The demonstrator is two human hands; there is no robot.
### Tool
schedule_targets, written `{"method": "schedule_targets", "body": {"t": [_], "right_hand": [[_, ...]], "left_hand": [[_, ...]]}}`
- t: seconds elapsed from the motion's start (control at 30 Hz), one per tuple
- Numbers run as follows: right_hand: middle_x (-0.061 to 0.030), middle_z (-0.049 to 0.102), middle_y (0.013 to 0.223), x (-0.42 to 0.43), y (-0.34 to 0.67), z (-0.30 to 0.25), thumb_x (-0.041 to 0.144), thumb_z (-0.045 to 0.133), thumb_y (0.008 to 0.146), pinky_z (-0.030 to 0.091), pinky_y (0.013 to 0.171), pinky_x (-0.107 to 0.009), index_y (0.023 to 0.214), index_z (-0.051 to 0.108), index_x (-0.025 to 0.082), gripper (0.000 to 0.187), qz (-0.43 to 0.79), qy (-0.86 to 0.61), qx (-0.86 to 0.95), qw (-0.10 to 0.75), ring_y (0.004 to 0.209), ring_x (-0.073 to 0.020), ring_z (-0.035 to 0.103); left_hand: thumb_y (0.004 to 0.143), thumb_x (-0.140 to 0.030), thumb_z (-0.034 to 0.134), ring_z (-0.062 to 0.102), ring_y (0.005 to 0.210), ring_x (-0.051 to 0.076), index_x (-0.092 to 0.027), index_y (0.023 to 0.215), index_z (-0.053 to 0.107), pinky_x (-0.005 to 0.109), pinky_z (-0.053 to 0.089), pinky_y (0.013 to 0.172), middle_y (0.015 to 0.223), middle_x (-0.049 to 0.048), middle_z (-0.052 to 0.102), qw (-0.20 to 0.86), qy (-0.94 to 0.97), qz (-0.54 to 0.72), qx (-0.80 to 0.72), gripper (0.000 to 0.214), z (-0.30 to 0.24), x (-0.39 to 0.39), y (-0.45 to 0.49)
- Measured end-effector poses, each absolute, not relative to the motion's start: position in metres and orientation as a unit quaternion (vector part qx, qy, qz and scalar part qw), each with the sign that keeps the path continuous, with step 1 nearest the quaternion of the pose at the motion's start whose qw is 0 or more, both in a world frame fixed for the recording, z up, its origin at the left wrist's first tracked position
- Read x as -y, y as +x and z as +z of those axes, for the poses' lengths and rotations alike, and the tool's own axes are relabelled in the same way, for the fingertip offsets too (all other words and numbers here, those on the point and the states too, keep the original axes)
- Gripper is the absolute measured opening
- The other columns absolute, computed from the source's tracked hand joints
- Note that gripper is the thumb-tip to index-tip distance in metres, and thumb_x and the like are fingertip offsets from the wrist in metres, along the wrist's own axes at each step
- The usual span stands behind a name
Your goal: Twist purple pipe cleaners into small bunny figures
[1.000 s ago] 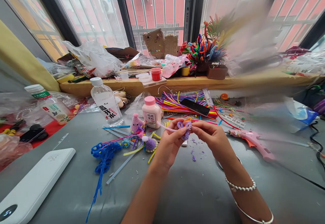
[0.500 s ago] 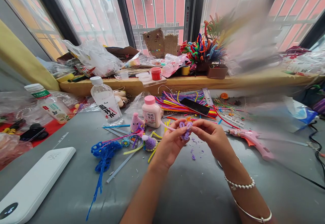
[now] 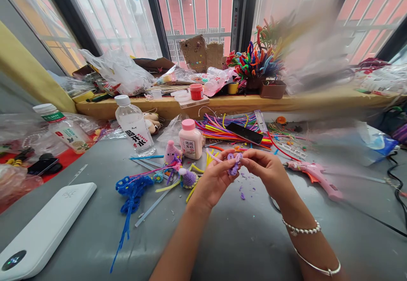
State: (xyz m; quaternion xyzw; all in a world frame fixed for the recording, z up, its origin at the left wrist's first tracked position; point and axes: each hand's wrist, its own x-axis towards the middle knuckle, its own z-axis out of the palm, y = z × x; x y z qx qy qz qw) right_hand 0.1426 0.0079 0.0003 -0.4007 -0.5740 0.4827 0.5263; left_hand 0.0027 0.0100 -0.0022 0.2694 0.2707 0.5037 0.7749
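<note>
Between my two hands is a small looped shape of fuzzy purple pipe cleaner (image 3: 234, 164), with a pale lilac stem running off to the left. My left hand (image 3: 216, 181) pinches it between thumb and fingers. The fingertips of my right hand (image 3: 262, 168) are closed on its right side. Purple fluff (image 3: 243, 196) lies scattered on the grey table below. Just left of my left hand are a small purple pipe-cleaner figure (image 3: 188, 178) and a pink figure (image 3: 172, 153) with a face. Farther left lies a blue pipe-cleaner piece (image 3: 132, 189) with trailing ends.
A pink glue gun (image 3: 318, 177) lies to the right, its cord trailing off. Behind my hands are a phone (image 3: 244, 133) on bundled pipe cleaners (image 3: 210, 130), a pink-capped bottle (image 3: 190, 140) and a water bottle (image 3: 135, 128). A white power bank (image 3: 51, 230) occupies the left front.
The view has shifted very slightly. Both hands stay in nearly the same place on the purple pipe cleaner, with only a small change at the fingertips.
</note>
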Motion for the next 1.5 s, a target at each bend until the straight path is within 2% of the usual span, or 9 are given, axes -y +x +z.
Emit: {"method": "schedule_targets", "body": {"t": [0.17,0.37,0.47,0.83,1.07,1.23,1.5], "right_hand": [[0.0001,0.059,0.066,-0.0069,0.1419,0.0012,0.037,0.065,0.067,0.037,0.046,-0.022,0.071,0.06,0.018,0.021,0.467,-0.424,0.565,0.532,0.055,-0.0107,0.05],[-0.0001,0.058,0.068,-0.0077,0.1395,-0.0026,0.036,0.061,0.071,0.038,0.05,-0.023,0.073,0.058,0.017,0.019,0.432,-0.437,0.579,0.537,0.059,-0.0114,0.051],[-0.0005,0.058,0.07,-0.0079,0.1391,-0.0031,0.034,0.06,0.073,0.038,0.051,-0.022,0.074,0.058,0.017,0.017,0.428,-0.436,0.584,0.534,0.06,-0.0113,0.051],[0.0018,0.053,0.065,-0.0074,0.1391,-0.0013,0.033,0.06,0.074,0.034,0.048,-0.021,0.071,0.055,0.018,0.016,0.437,-0.423,0.591,0.53,0.056,-0.0095,0.046],[0.0024,0.053,0.068,-0.0082,0.1408,-0.0049,0.032,0.061,0.074,0.035,0.05,-0.021,0.075,0.056,0.02,0.014,0.43,-0.409,0.56,0.578,0.057,-0.0092,0.045],[0.0026,0.052,0.067,-0.0077,0.1401,-0.0045,0.032,0.061,0.074,0.036,0.05,-0.02,0.074,0.057,0.019,0.013,0.423,-0.405,0.566,0.581,0.057,-0.0088,0.044],[0.0009,0.053,0.069,-0.0067,0.1374,-0.0001,0.033,0.058,0.075,0.037,0.048,-0.021,0.075,0.054,0.018,0.015,0.377,-0.446,0.591,0.556,0.06,-0.0109,0.048]], "left_hand": [[0.061,-0.013,0.07,0.057,0.063,0.007,-0.016,0.084,0.058,0.017,0.042,0.059,0.075,-0.0013,0.062,0.734,0.298,0.543,-0.279,0.027,-0.002,-0.01,0.0067],[0.064,-0.014,0.068,0.058,0.074,0.008,-0.018,0.085,0.056,0.019,0.041,0.068,0.078,-0.0026,0.063,0.655,0.363,0.605,-0.271,0.025,-0.0052,-0.0089,0.0101],[0.066,-0.013,0.067,0.057,0.073,0.007,-0.019,0.086,0.055,0.019,0.041,0.068,0.077,-0.0032,0.063,0.635,0.383,0.61,-0.281,0.024,-0.0064,-0.0091,0.0092],[0.067,-0.013,0.066,0.056,0.071,0.007,-0.019,0.085,0.056,0.017,0.041,0.065,0.078,-0.0034,0.062,0.612,0.429,0.603,-0.279,0.021,-0.0067,-0.008,0.0074],[0.064,-0.013,0.069,0.058,0.088,0.012,-0.02,0.096,0.06,0.023,0.042,0.08,0.096,0.0011,0.065,0.657,0.382,0.6,-0.25,0.034,-0.0018,-0.0072,0.0084],[0.066,-0.019,0.068,0.058,0.078,0.01,-0.017,0.085,0.067,0.022,0.043,0.076,0.082,0.0015,0.067,0.663,0.384,0.576,-0.284,0.019,-0.0036,-0.0079,0.0089],[0.064,-0.018,0.069,0.056,0.069,0.008,-0.018,0.077,0.066,0.02,0.043,0.069,0.073,-0.002,0.066,0.618,0.402,0.602,-0.308,0.014,-0.0111,-0.0104,0.0115]]}}
